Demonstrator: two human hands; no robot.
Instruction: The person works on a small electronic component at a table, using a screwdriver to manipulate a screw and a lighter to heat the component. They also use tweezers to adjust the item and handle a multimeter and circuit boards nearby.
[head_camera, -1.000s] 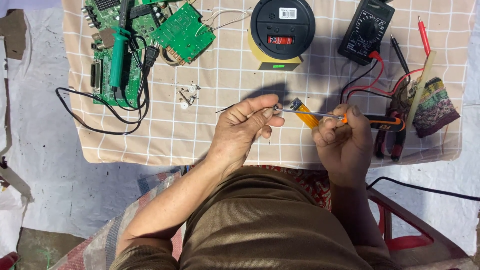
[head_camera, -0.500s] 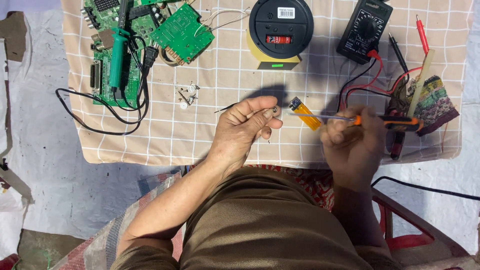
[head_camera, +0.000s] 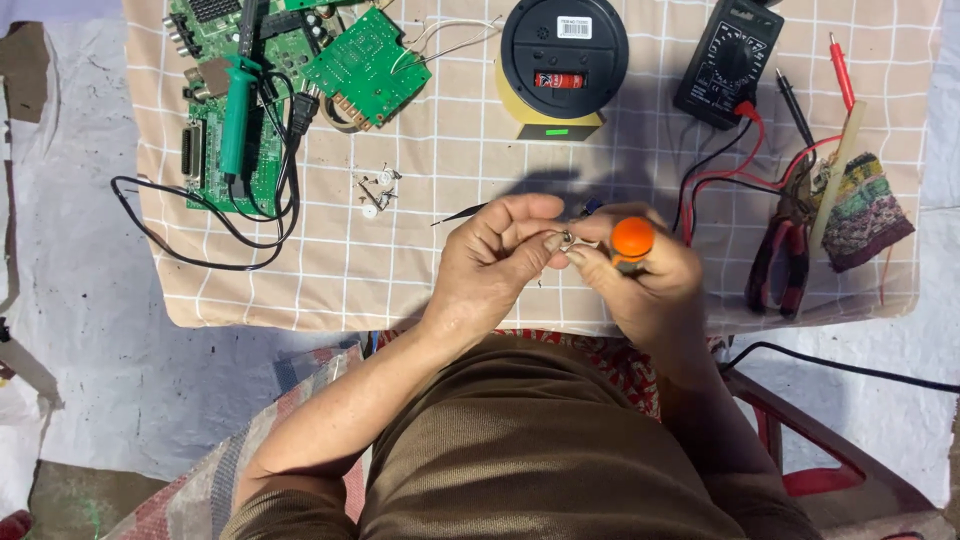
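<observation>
Small metal part (head_camera: 565, 238) pinched in left hand (head_camera: 500, 255) fingertips, touching right hand (head_camera: 645, 275) clenched round orange-handled screwdriver (head_camera: 632, 240).

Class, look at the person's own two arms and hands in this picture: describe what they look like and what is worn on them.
Both hands, left hand and right hand, are bare: no gloves, and no rings or watch that show. The forearms are uncovered too. Olive-brown short sleeves appear only at the picture's lower edge.
</observation>
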